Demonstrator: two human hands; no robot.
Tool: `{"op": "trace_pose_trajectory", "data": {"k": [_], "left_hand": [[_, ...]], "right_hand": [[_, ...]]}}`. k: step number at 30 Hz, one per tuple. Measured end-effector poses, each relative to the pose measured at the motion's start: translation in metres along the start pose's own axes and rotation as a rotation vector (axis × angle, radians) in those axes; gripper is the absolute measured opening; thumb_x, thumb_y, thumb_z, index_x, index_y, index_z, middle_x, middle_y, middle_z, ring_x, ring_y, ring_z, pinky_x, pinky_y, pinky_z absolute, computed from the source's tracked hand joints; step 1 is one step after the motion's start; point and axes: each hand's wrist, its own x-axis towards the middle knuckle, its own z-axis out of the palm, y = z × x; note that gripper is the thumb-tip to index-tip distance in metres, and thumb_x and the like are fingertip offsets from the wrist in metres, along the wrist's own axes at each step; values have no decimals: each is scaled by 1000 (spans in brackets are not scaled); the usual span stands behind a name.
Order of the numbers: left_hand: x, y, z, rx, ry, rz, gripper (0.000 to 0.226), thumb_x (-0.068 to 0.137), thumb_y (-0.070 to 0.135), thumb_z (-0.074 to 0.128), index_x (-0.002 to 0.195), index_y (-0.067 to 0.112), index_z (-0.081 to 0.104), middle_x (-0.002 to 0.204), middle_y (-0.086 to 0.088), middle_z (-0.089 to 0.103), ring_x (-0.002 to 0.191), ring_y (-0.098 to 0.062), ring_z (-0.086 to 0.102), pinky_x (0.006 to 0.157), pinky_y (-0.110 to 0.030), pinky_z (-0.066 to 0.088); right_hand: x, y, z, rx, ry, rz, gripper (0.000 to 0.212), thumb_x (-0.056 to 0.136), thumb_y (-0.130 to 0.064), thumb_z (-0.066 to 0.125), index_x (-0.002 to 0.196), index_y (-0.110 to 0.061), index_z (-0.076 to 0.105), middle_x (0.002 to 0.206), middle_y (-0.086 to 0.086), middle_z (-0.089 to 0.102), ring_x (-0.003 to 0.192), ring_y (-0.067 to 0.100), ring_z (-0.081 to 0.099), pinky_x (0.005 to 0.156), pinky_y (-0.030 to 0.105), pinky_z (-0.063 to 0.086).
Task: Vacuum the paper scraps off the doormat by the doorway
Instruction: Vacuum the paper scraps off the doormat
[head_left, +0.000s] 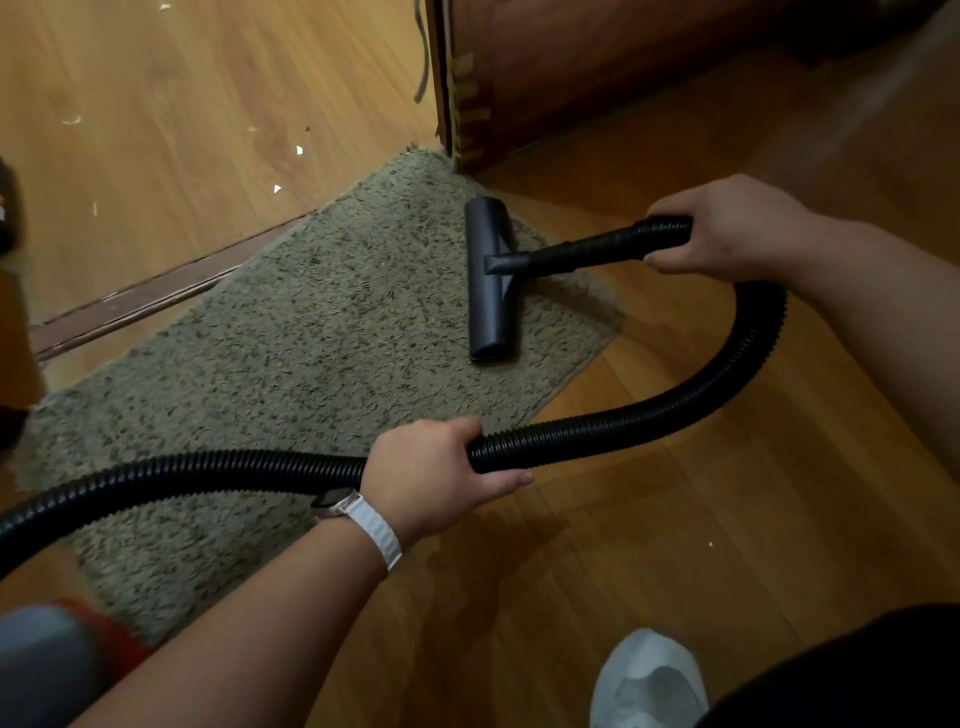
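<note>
A shaggy grey-green doormat (291, 338) lies diagonally on the wooden floor beside the door threshold. The black vacuum floor head (491, 280) rests flat on the mat's far right end. My right hand (727, 228) grips the black tube just behind the head. The ribbed black hose (743, 364) loops down and back to my left hand (431, 473), which is closed around it above the mat's near edge. From there the hose runs off to the left. I see no scraps on the mat itself.
Small white paper scraps (298, 150) lie on the lighter floor beyond the threshold strip (156, 291). A dark wooden door (571, 67) stands open at the back right. My white-socked foot (649, 680) is at bottom right; a blurred grey and red object (57, 660) sits at bottom left.
</note>
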Motion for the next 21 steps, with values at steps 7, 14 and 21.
{"op": "trace_pose_trajectory", "data": {"k": [7,14,21], "left_hand": [[0,2,2,29,-3,12,65,69,92,41,76,28,49,60,10,53,61,-8,57,51,-25,41],[-1,0,6,33,1,24,66,69,93,38,73,28,46,59,11,52,60,-8,55,52,-25,42],[1,1,3,27,23,20,64,69,92,40,71,28,45,57,11,49,54,-8,50,47,-24,34]], "right_hand": [[-7,-8,5,0,-39,-118,17,93,-35,67,109,-37,63,75,-6,61,65,11,56,54,29,39],[-8,-10,8,37,-29,-145,21,92,-34,68,112,-36,65,75,-6,62,65,9,57,55,28,40],[-12,6,-4,199,69,-24,24,93,-36,68,116,-39,63,81,-4,61,69,13,57,55,29,39]]}}
